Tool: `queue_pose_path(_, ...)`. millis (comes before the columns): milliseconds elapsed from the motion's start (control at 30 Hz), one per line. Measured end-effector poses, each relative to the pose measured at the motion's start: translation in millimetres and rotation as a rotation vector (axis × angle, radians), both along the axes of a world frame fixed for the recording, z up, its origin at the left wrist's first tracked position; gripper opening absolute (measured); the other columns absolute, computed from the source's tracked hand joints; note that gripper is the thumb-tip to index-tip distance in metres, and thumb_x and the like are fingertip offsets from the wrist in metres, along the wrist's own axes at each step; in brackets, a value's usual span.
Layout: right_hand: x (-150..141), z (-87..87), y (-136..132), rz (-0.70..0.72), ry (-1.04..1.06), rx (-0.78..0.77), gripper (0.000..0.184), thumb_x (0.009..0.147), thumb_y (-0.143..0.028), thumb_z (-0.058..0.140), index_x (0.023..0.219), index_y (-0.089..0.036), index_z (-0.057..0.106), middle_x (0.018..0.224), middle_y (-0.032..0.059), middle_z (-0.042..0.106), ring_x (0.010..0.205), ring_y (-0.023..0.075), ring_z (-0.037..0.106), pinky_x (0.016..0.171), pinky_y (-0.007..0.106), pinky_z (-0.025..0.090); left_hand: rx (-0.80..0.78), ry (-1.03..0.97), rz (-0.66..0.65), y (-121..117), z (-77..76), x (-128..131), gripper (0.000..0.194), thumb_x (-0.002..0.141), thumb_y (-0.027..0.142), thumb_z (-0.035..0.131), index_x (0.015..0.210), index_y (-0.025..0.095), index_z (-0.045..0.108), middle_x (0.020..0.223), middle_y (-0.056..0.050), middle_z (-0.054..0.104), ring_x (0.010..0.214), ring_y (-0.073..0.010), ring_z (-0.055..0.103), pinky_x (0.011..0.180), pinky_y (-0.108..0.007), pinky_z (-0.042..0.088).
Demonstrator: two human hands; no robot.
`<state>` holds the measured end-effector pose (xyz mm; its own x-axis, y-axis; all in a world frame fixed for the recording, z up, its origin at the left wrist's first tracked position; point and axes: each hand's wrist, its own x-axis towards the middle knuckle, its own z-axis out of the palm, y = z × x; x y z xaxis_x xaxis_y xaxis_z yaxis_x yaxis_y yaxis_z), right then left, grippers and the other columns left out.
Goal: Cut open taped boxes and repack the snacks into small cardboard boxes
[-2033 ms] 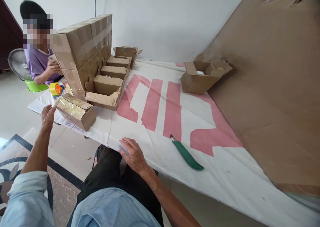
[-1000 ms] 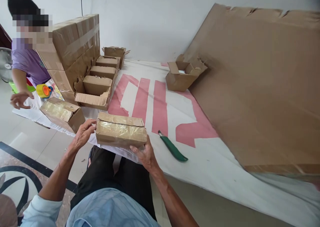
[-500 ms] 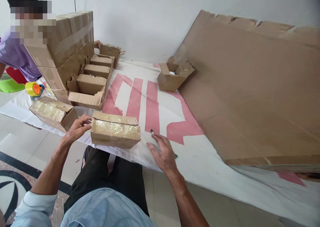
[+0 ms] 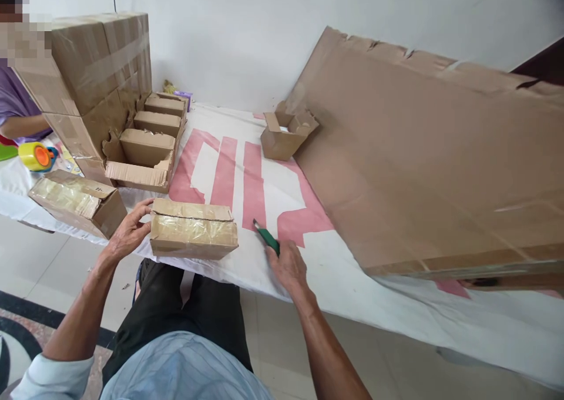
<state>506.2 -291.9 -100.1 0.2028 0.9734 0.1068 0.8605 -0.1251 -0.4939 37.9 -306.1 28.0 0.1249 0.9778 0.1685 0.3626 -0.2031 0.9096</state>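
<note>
A taped cardboard box [image 4: 192, 229] lies at the table's near edge, with clear tape over the seam along its top. Against its left end rest the fingers of my left hand [image 4: 130, 231], apart and slightly curved, touching the box without wrapping round it. My right hand [image 4: 287, 265] is closed round a green utility knife [image 4: 268, 239], to the right of the box and apart from it. The knife's tip points away from me, toward the far left. Just left of my left hand sits a second taped box [image 4: 79, 200].
Several open boxes [image 4: 147, 144] stand beside a stack of taped cartons [image 4: 101, 65] on the left. Another open box [image 4: 286, 135] touches a large cardboard sheet [image 4: 423, 165] on the right. A yellow tape roll [image 4: 34, 156] lies near a co-worker's arm [image 4: 24, 127].
The knife has turned into view in my right hand, its green handle now showing in my closed fingers. My left hand stays at the box. The co-worker's hand has left the far open box.
</note>
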Motion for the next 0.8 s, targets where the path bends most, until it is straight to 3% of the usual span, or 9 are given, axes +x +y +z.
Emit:
queue_pose_path(100, -36.8, 16.3, -2.4, -0.039, 0.436, 0.06, 0.038, 0.095, -0.06, 0.061, 0.104, -0.024, 0.067, 0.095, 0.0105, 0.073, 0.09, 0.0311, 0.068, 0.082, 0.044, 0.055, 0.001, -0.005, -0.015, 1.6, 1.1, 0.4, 0.045, 0.1, 0.066, 0.072, 0.113, 0.023, 0.077, 0.171, -0.017, 0.059, 0.16, -0.0377, 0.054, 0.13, -0.049, 0.048)
queue_pose_path(167, -71.0, 25.1, -6.9, 0.019, 0.796, 0.044, 0.05, 0.095, -0.072, 0.062, 0.104, -0.023, 0.069, 0.083, 0.0052, 0.071, 0.079, 0.0263, 0.067, 0.077, 0.04, 0.055, 0.016, -0.005, -0.016, 3.9, 1.5, 1.2, 0.049, 0.1, 0.068, 0.072, 0.119, 0.023, 0.08, 0.168, -0.016, 0.062, 0.159, -0.0385, 0.055, 0.134, -0.052, 0.043)
queue_pose_path(233, -105.0, 31.0, -11.1, 0.084, 1.02, 0.035, 0.054, 0.093, -0.076, 0.067, 0.104, -0.024, 0.069, 0.08, 0.0023, 0.07, 0.073, 0.0225, 0.065, 0.071, 0.037, 0.055, 0.03, -0.003, -0.011, 6.2, 2.1, 1.6, 0.051, 0.1, 0.068, 0.073, 0.123, 0.023, 0.082, 0.164, -0.016, 0.065, 0.158, -0.039, 0.057, 0.137, -0.053, 0.04)
queue_pose_path(333, -140.5, 36.0, -11.6, 0.078, 1.064, 0.132, 0.048, 0.094, -0.071, 0.068, 0.107, -0.025, 0.069, 0.083, 0.0005, 0.07, 0.075, 0.0206, 0.063, 0.072, 0.035, 0.054, 0.042, 0.005, 0.001, 8.9, 4.7, -0.4, 0.051, 0.1, 0.067, 0.075, 0.126, 0.025, 0.083, 0.162, -0.015, 0.067, 0.159, -0.0389, 0.056, 0.138, -0.053, 0.04)
queue_pose_path(467, -154.5, 40.7, -1.3, 0.096, 1.043, 0.15, 0.046, 0.093, -0.068, 0.066, 0.107, -0.025, 0.068, 0.082, -0.0005, 0.068, 0.078, 0.0207, 0.062, 0.074, 0.035, 0.054, 0.076, 0.014, 0.034, 12.4, 7.9, -6.4, 0.052, 0.097, 0.067, 0.08, 0.125, 0.024, 0.084, 0.166, -0.016, 0.063, 0.162, -0.039, 0.052, 0.136, -0.052, 0.042)
queue_pose_path(567, -148.5, 46.0, 5.5, 0.146, 1.034, 0.131, 0.049, 0.092, -0.071, 0.066, 0.106, -0.025, 0.069, 0.087, 0.0013, 0.071, 0.079, 0.021, 0.063, 0.076, 0.036, 0.056, 0.072, -0.028, 0.043, 11.1, 6.1, -8.3, 0.055, 0.092, 0.066, 0.086, 0.126, 0.022, 0.085, 0.166, -0.017, 0.063, 0.16, -0.039, 0.054, 0.132, -0.05, 0.048)
queue_pose_path(667, -131.0, 58.6, 7.6, 0.154, 0.972, 0.158, 0.049, 0.094, -0.074, 0.063, 0.095, -0.025, 0.066, 0.082, 0.0007, 0.067, 0.073, 0.0189, 0.058, 0.071, 0.035, 0.053, 0.036, -0.071, 0.039, 3.7, 1.7, -7.2, 0.058, 0.09, 0.063, 0.089, 0.132, 0.024, 0.083, 0.169, -0.016, 0.06, 0.16, -0.0386, 0.053, 0.117, -0.044, 0.061)
queue_pose_path(800, -101.9, 96.9, 7.4, 0.266, 0.95, 0.2, 0.047, 0.099, -0.072, 0.064, 0.097, -0.025, 0.065, 0.084, 0.0, 0.066, 0.062, 0.0147, 0.05, 0.06, 0.032, 0.045, 0.009, -0.056, 0.066, -6.8, -2.1, -5.8, 0.054, 0.087, 0.056, 0.092, 0.133, 0.027, 0.083, 0.173, -0.015, 0.056, 0.162, -0.0379, 0.053, 0.107, -0.039, 0.065)
